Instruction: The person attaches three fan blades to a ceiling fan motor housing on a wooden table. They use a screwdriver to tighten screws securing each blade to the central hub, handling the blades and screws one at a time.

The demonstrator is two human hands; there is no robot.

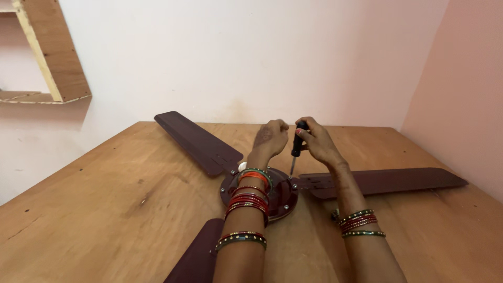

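Observation:
A dark maroon ceiling fan lies flat on the plywood table [105,204], its round motor hub [283,196] in the middle. One blade [196,141] points to the far left, one blade [387,181] to the right, and a third blade [196,257] toward me. My right hand [317,139] grips a black-handled screwdriver [297,147] held upright, its tip on the hub's right rim. My left hand [270,139] hovers closed above the hub, just left of the screwdriver; whether it holds anything is hidden. Both forearms wear several bangles.
A white wall stands behind the table and a pink wall at the right. A wooden shelf frame [50,52] hangs at the upper left. A small dark object [335,214] lies on the table by my right wrist.

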